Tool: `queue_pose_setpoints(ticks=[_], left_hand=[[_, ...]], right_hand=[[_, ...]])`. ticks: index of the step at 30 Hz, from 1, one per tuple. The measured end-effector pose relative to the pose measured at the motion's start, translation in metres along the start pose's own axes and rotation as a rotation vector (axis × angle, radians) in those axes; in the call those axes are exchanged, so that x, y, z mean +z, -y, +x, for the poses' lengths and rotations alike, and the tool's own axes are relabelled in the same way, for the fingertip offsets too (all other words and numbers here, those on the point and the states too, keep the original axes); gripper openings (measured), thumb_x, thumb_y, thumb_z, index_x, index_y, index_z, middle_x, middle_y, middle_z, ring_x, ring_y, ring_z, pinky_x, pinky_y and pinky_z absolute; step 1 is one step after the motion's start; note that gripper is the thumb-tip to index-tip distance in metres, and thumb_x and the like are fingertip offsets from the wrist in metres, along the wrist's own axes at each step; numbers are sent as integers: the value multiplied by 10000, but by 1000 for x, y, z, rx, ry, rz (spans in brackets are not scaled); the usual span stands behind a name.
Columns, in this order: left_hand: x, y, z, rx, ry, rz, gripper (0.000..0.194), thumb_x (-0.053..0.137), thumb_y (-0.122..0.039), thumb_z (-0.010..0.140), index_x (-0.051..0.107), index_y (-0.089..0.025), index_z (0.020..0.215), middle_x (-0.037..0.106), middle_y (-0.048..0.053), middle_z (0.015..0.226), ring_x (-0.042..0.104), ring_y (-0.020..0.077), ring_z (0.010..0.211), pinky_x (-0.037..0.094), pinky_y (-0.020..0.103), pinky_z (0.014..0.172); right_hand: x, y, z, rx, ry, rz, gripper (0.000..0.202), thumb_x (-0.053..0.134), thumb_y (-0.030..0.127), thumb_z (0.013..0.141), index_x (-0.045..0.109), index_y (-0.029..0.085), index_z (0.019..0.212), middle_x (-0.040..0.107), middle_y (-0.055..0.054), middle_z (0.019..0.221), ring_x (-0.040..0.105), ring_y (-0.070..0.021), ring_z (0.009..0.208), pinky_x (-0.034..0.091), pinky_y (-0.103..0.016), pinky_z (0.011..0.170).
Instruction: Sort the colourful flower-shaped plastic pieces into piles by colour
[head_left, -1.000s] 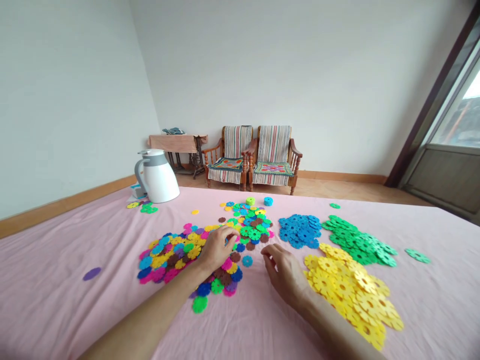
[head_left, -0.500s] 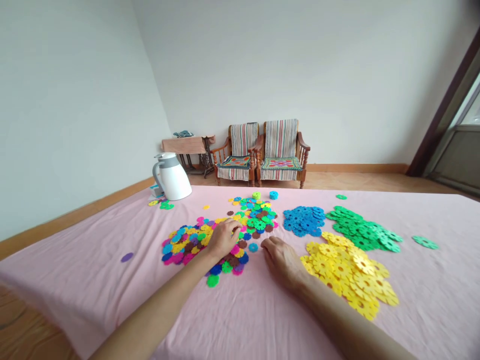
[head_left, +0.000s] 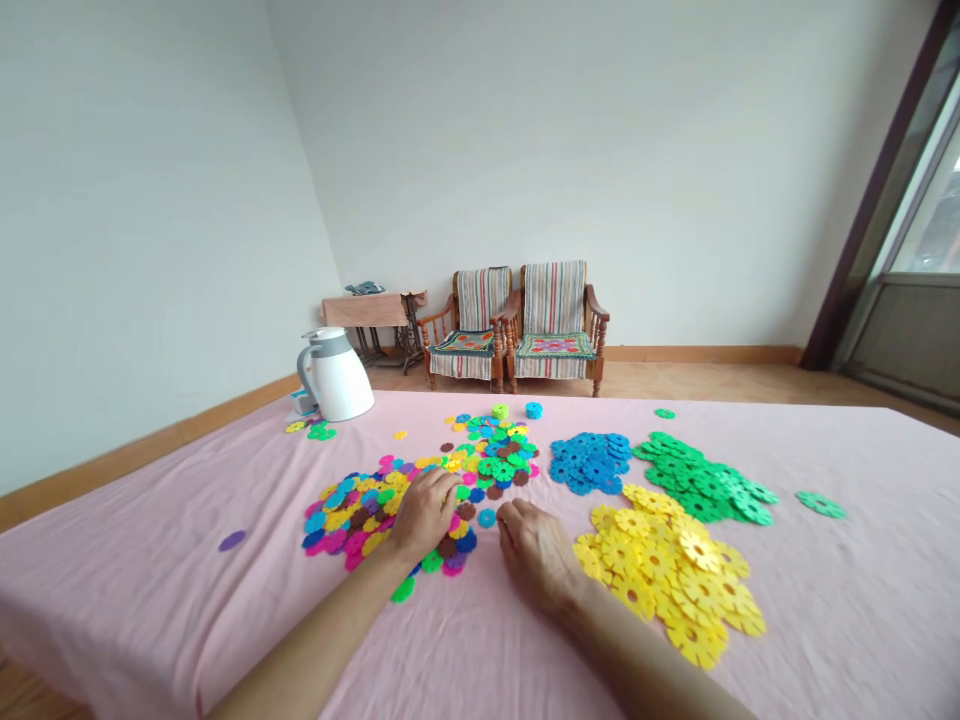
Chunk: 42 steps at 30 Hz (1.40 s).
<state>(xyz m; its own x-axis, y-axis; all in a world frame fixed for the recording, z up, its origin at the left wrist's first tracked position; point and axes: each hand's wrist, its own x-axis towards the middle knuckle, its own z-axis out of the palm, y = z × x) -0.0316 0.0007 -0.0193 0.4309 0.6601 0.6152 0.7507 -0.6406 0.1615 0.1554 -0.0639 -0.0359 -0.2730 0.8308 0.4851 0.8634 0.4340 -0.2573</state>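
My left hand is over the right part of a mixed-colour heap of small notched discs, its fingers curled together; what they hold, if anything, is hidden. My right hand rests on the pink cloth with fingers bent and pressed together, just right of a light blue disc. Nothing can be made out between those fingers. To its right lie a pile of larger yellow discs, a blue pile and a green pile.
A white and grey jug stands at the table's back left. Small stacks, lime green and blue, sit near the back edge. A purple disc lies at left. Two chairs stand beyond the pink-covered table.
The view has tilted up and shifted slightly, so the table and piles appear lower and further left. My left hand looks slightly nearer over the heap; my right hand stays beside the light blue disc.
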Motion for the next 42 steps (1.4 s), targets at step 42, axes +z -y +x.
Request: queue_pose_setpoints(ticks=[42], left_hand=[[-6, 11, -7, 121, -132, 213, 240, 450, -163, 827, 644, -234, 949, 659, 22, 863, 618, 172, 852, 519, 302, 785]], right_hand=[[35, 16, 10, -1, 106, -138, 248, 483, 20, 624, 490, 203, 792, 613, -53, 722, 602, -242, 605, 477, -353, 508]])
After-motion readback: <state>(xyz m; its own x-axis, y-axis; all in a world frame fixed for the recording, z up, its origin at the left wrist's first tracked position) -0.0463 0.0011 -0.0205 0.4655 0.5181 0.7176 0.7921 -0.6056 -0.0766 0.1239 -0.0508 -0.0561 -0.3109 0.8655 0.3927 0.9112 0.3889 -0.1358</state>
